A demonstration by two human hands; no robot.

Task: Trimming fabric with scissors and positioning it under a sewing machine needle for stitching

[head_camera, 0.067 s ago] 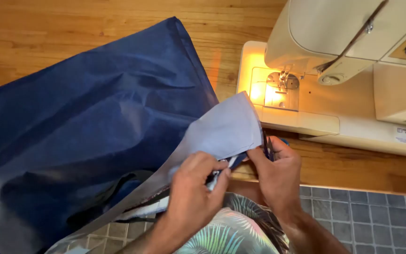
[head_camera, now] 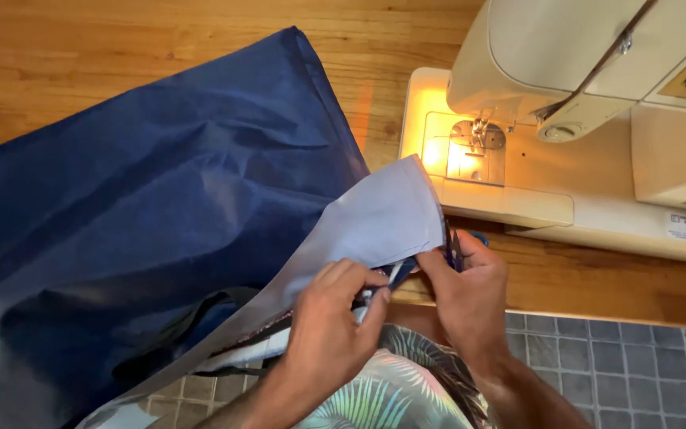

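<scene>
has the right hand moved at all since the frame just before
No. The right hand sits in the same spot below the sewing machine's base, at the wooden table's front edge, pinching the pale fabric flap's corner as before.

Beyond the fingertips (head_camera: 430,262), passage is blocked by the sewing machine (head_camera: 597,159); leftward, the table is covered by navy fabric (head_camera: 144,214); bare wood (head_camera: 589,286) lies rightward.

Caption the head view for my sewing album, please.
Both hands, left and right, pinch a pale blue fabric edge beside a lit sewing machine.
</scene>
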